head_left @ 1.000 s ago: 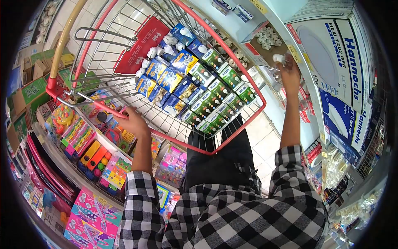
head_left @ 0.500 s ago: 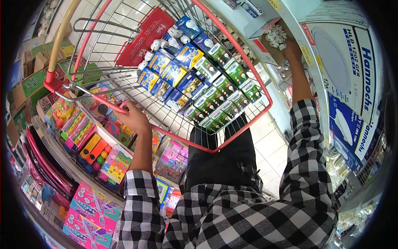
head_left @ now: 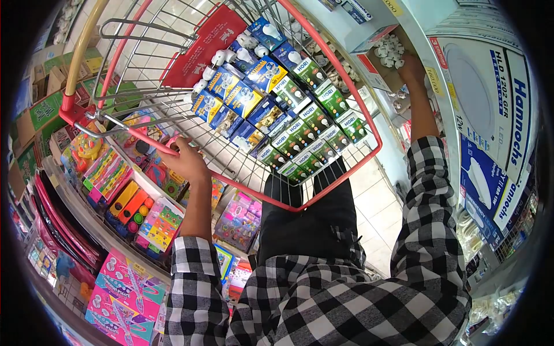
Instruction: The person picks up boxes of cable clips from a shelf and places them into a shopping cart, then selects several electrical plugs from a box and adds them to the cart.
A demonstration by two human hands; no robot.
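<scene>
My left hand is wrapped round the red handle of a shopping cart. The cart basket holds rows of green HORI bulb boxes, blue and yellow boxes and several loose white bulbs. At the upper right, my right hand reaches into an open cardboard box on a shelf, at a pile of small white fittings. Its fingertips are beside the pile, and whether they grip a piece is too small to tell.
A toy shelf with colourful packs runs along the left. Pink boxes stand at the lower left. Large Hannochs lamp boxes line the right side. Tiled floor shows between cart and shelf.
My right hand stays at the white fittings, shifted slightly to the right in view along with the shelf. My left hand keeps its hold on the cart handle.
</scene>
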